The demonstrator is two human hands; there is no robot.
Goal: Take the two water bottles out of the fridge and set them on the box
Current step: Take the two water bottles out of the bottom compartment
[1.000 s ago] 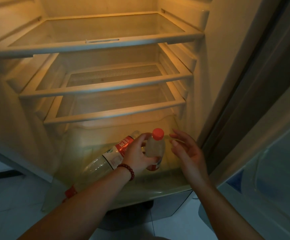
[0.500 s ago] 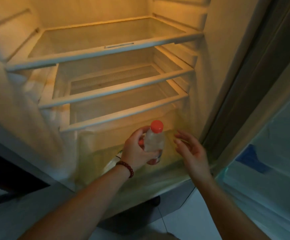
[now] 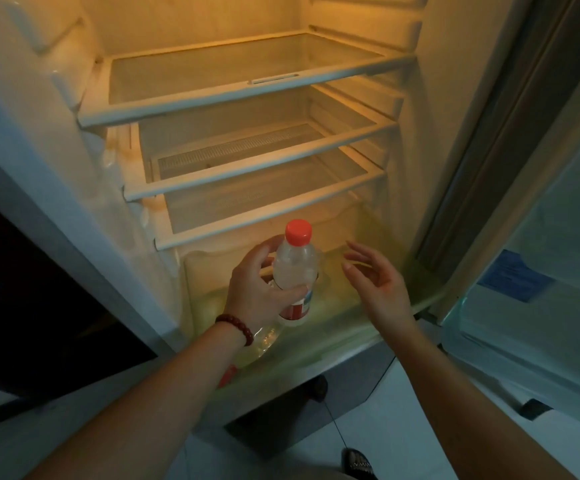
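Observation:
My left hand [image 3: 259,289] grips a clear water bottle [image 3: 295,268] with a red cap and a red-and-white label, held upright above the fridge's bottom drawer [image 3: 351,327]. A second bottle [image 3: 264,337] lies on its side in that drawer, mostly hidden behind my left wrist; its red cap end peeks out below my forearm. My right hand [image 3: 375,282] hovers to the right of the held bottle, fingers spread, touching nothing. The box is not in view.
The fridge stands open with three bare glass shelves [image 3: 247,88] above the drawer. The open door [image 3: 541,271] lies to the right. A dark cabinet front [image 3: 39,289] sits at the left. White floor tiles and a shoe tip [image 3: 358,462] show below.
My left hand has lifted the upright bottle higher, clear of the lying bottle. The view has shifted so the fridge sits further right. My right hand stays open beside it.

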